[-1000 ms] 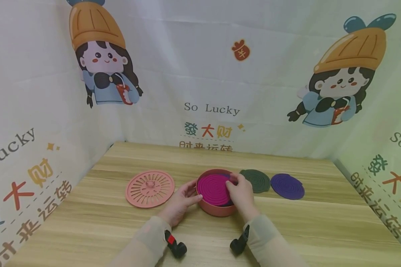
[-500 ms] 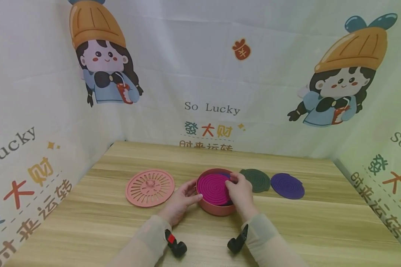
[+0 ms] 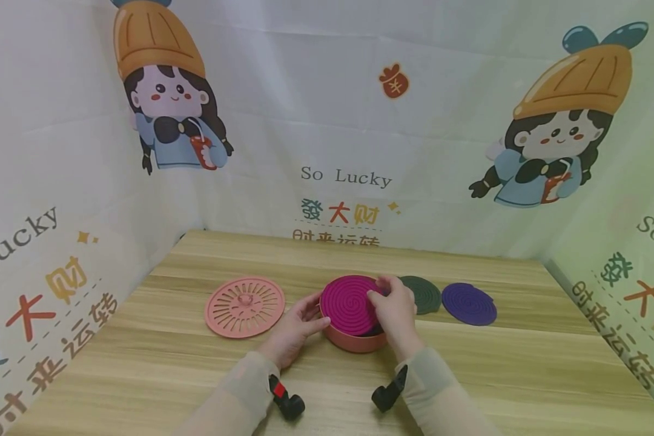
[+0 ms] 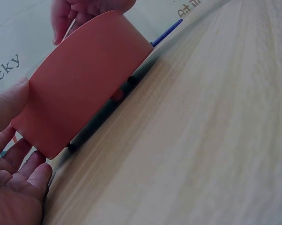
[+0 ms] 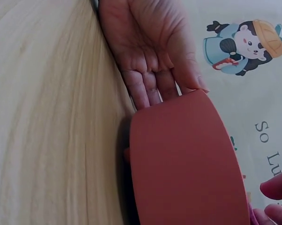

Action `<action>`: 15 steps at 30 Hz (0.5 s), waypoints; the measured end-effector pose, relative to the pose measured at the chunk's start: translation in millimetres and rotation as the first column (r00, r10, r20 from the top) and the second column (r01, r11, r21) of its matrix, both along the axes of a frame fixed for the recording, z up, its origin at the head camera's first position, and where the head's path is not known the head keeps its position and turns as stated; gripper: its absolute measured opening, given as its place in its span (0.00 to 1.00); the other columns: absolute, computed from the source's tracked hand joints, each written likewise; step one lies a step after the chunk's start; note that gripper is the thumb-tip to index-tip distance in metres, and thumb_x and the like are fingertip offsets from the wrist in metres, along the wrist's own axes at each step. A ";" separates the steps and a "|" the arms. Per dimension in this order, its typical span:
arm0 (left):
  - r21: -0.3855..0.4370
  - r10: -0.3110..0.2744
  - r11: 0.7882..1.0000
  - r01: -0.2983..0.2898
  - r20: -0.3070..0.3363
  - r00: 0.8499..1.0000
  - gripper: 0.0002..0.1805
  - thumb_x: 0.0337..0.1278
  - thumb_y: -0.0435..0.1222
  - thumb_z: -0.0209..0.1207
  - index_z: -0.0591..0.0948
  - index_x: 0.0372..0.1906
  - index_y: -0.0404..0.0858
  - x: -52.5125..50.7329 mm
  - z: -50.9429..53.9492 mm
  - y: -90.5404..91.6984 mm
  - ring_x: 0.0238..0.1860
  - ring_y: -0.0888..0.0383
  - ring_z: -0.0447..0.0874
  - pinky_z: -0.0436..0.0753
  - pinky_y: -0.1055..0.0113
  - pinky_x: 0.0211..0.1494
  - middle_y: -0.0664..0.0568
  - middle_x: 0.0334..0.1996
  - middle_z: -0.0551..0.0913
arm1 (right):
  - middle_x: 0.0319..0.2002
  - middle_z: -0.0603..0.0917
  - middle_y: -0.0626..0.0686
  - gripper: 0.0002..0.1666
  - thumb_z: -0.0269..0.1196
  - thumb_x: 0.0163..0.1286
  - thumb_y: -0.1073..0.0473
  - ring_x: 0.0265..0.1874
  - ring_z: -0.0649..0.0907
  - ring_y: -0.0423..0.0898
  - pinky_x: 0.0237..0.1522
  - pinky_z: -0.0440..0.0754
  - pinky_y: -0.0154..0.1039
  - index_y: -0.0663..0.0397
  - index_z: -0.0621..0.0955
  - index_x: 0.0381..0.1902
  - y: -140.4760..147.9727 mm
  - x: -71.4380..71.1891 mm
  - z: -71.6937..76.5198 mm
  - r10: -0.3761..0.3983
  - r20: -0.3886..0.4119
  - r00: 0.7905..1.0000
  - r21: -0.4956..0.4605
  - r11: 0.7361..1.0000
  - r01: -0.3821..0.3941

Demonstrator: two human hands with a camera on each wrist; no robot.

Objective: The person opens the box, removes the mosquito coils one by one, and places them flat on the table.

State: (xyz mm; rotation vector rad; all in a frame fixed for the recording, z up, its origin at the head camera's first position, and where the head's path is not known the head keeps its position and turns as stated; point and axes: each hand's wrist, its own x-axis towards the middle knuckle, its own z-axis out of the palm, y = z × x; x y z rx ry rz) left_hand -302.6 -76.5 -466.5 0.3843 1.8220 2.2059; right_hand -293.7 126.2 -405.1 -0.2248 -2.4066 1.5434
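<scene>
A magenta spiral disc (image 3: 350,306) lies tilted across the mouth of a round coral box (image 3: 356,343). Thumb and fingers of my right hand (image 3: 396,312) pinch the disc's right edge. At the box's left wall, my left hand (image 3: 293,333) grips with its thumb near the rim. The left wrist view has the box (image 4: 85,77) side-on, the left hand (image 4: 14,183) at its near end. In the right wrist view, right fingertips (image 5: 277,190) are beside the box's rim (image 5: 234,154), with a bit of magenta below them. Most of the box's inside is hidden.
A coral slotted lid (image 3: 245,307) with a small knob lies on the wooden table (image 3: 142,363) to the left. To the right are a dark green spiral disc (image 3: 422,295) and a purple one (image 3: 469,304). A printed cloth (image 3: 327,109) stands behind.
The magenta disc has risen and shifted towards the back of the box, now covering the back rim. My right fingers moved slightly with it; my left hand stayed on the box.
</scene>
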 end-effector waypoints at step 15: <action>-0.007 0.007 1.000 -0.007 0.002 1.000 0.36 0.61 0.29 0.60 0.58 0.73 0.34 0.1 1.9 0.4 0.72 0.43 0.53 0.57 0.50 0.72 0.37 0.72 0.58 | 0.56 0.77 0.61 0.30 0.60 0.63 0.73 0.56 0.74 0.55 0.57 0.74 0.47 0.63 0.70 0.63 5.3 -2.1 3.1 0.112 0.013 0.994 -0.253 0.962 -0.105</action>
